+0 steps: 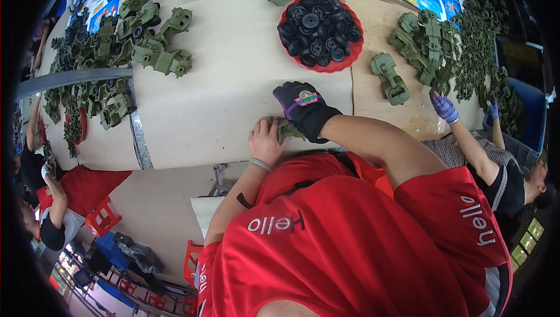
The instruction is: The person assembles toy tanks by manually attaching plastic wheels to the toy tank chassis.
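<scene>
My right grip [306, 110] could pass up the counter [233, 48] between the left trucks [169, 63] and the bowl [328, 69] of wheels [310, 20]; more trucks [394, 86] block the right.

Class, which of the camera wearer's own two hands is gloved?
The right hand, in a black-and-purple glove with a colourful patch; the left hand, touching a green toy piece, is bare.

The top [350, 229] is red, white-lettered; the right hand [298, 106] wears a purple-trimmed black glove [315, 120]; the left wristband [260, 164] is pale.

Wheels [310, 20] in tray [326, 69] (on table [233, 54]) btwn toy trucks [166, 60] L & R.
</scene>
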Demonstrator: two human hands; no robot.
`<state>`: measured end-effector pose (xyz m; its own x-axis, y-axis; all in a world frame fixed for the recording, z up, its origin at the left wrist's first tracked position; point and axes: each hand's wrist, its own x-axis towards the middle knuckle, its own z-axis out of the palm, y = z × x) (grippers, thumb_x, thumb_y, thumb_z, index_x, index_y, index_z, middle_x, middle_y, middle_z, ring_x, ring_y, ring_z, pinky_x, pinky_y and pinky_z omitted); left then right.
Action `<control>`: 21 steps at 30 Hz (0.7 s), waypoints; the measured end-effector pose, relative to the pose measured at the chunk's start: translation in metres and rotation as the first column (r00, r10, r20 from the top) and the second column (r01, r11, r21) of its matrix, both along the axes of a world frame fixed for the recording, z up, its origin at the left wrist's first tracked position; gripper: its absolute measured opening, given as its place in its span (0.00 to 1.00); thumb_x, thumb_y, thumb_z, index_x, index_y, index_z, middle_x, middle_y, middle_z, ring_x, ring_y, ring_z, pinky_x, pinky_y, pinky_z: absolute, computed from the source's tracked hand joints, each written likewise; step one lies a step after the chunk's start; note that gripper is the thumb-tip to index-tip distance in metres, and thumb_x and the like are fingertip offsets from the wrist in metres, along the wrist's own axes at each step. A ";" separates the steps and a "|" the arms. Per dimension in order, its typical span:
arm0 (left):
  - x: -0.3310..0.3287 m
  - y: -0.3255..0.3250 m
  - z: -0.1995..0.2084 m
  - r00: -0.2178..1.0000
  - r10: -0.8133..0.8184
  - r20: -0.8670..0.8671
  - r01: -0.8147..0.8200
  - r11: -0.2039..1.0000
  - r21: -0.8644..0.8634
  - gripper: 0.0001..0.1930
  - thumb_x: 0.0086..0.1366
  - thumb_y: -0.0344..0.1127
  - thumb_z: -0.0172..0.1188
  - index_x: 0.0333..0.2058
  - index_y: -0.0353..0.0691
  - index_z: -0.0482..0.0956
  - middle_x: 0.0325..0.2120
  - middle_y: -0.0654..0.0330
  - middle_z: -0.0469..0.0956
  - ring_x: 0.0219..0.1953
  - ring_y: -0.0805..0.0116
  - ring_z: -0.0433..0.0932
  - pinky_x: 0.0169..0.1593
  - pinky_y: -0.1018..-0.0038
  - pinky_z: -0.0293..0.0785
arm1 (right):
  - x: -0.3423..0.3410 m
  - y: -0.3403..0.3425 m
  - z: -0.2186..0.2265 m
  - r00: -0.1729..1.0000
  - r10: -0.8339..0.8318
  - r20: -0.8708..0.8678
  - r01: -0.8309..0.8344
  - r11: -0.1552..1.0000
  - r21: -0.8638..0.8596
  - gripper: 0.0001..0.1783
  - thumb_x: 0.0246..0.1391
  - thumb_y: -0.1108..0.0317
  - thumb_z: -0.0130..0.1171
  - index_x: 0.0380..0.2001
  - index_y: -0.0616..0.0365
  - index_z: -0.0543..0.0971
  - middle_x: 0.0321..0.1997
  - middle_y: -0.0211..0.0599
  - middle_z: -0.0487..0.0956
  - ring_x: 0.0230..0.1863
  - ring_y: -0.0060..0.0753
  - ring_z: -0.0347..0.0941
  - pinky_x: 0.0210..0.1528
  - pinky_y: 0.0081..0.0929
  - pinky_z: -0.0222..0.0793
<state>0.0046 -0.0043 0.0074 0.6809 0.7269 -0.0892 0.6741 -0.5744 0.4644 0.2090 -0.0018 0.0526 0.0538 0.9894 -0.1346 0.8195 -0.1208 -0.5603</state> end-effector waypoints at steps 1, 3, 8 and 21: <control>-0.001 -0.001 0.000 1.000 0.004 -0.007 -0.004 1.000 0.005 0.32 0.51 0.50 0.74 0.54 0.45 0.81 0.50 0.56 0.75 0.58 0.55 0.75 0.50 0.56 0.73 | 0.000 -0.003 -0.001 1.000 -0.019 -0.008 0.019 1.000 0.011 0.17 0.51 0.68 0.60 0.45 0.61 0.78 0.46 0.53 0.81 0.50 0.60 0.77 0.53 0.51 0.74; -0.001 -0.001 0.001 1.000 0.012 -0.010 -0.012 1.000 0.017 0.32 0.51 0.51 0.74 0.54 0.45 0.81 0.50 0.57 0.75 0.57 0.56 0.75 0.50 0.56 0.73 | 0.002 -0.009 -0.003 0.999 -0.047 -0.019 0.048 0.998 0.035 0.17 0.51 0.68 0.61 0.45 0.61 0.78 0.46 0.54 0.81 0.49 0.61 0.77 0.52 0.51 0.74; 0.003 0.035 0.036 0.975 -0.157 -0.157 0.186 0.965 0.185 0.40 0.48 0.44 0.77 0.63 0.60 0.76 0.68 0.55 0.64 0.73 0.49 0.60 0.68 0.42 0.62 | 0.008 -0.030 -0.013 0.958 -0.230 -0.170 0.241 0.969 0.048 0.15 0.54 0.67 0.60 0.44 0.63 0.77 0.43 0.55 0.80 0.48 0.63 0.77 0.50 0.51 0.74; 0.009 0.034 -0.005 0.684 0.669 0.291 -0.452 0.702 -0.550 0.53 0.59 0.36 0.72 0.75 0.33 0.47 0.64 0.38 0.64 0.64 0.43 0.68 0.68 0.56 0.67 | 0.116 0.056 0.022 0.910 -0.089 0.405 0.055 0.994 0.096 0.20 0.55 0.68 0.66 0.51 0.57 0.80 0.47 0.49 0.81 0.51 0.56 0.78 0.54 0.51 0.73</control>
<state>0.0140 0.0294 0.0023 0.1879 0.9438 -0.2720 0.4552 0.1618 0.8756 0.3248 0.0547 0.0745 0.1585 0.9874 -0.0051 0.9695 -0.1566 -0.1887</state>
